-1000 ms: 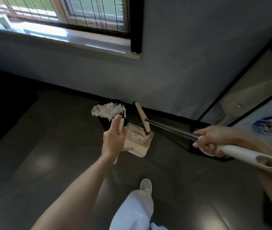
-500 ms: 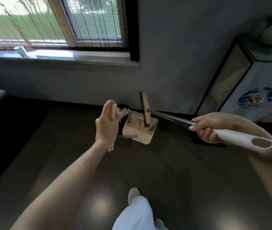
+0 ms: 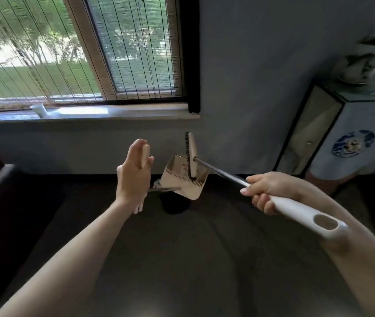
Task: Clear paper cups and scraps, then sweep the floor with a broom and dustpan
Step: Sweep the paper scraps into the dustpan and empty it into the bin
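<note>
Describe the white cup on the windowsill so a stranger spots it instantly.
Start at the large window and drop to its pale sill. Towards the sill's left stands a small white cup. Unlike the beige dustpan and broom below, it stands untouched.

Left hand (image 3: 133,172) grips the dustpan (image 3: 182,183) by its handle, the pan tilted above a black bin (image 3: 175,205); right hand (image 3: 266,191) grips the broom (image 3: 192,156) (its bristle head rests inside the pan). A paper cup (image 3: 39,110) stands on the windowsill (image 3: 117,112).

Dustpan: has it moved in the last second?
Yes. The dustpan has risen from beside the black bin to above it, tipped up.
</note>
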### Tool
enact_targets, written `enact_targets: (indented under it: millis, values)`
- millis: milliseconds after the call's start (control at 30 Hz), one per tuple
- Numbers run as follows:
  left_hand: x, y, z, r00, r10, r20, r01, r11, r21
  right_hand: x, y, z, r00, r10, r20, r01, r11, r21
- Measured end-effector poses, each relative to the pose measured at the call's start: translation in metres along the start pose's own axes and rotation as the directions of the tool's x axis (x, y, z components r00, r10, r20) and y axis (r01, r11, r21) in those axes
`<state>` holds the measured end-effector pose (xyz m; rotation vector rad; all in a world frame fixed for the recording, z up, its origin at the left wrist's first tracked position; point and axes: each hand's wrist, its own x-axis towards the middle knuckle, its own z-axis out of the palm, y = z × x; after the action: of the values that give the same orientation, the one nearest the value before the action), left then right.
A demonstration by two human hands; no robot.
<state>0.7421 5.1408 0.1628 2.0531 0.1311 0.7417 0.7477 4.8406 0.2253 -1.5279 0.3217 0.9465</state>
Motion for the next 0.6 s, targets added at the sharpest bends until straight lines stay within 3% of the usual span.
enact_targets:
  millis: [300, 433, 600]
  values:
    - [0.054, -0.061, -0.106, 0.983, 0.122, 0.140, -0.129, 0.991, 0.042, 0.041, 0.041, 0.173, 0.982, -0.090, -0.167, 0.120, 0.975, 0.184]
    - [0.066, -0.075, -0.125, 0.972, 0.153, 0.178, -0.167, 0.984, 0.065, 0.053, 0.113, 0.242, 0.964, -0.173, -0.203, 0.172, 0.985, -0.023]
    - [0.064, -0.092, -0.130, 0.926, 0.254, 0.280, -0.284, 0.956, 0.073, 0.050, 0.164, 0.243, 0.963, -0.187, -0.195, 0.170, 0.980, -0.102]
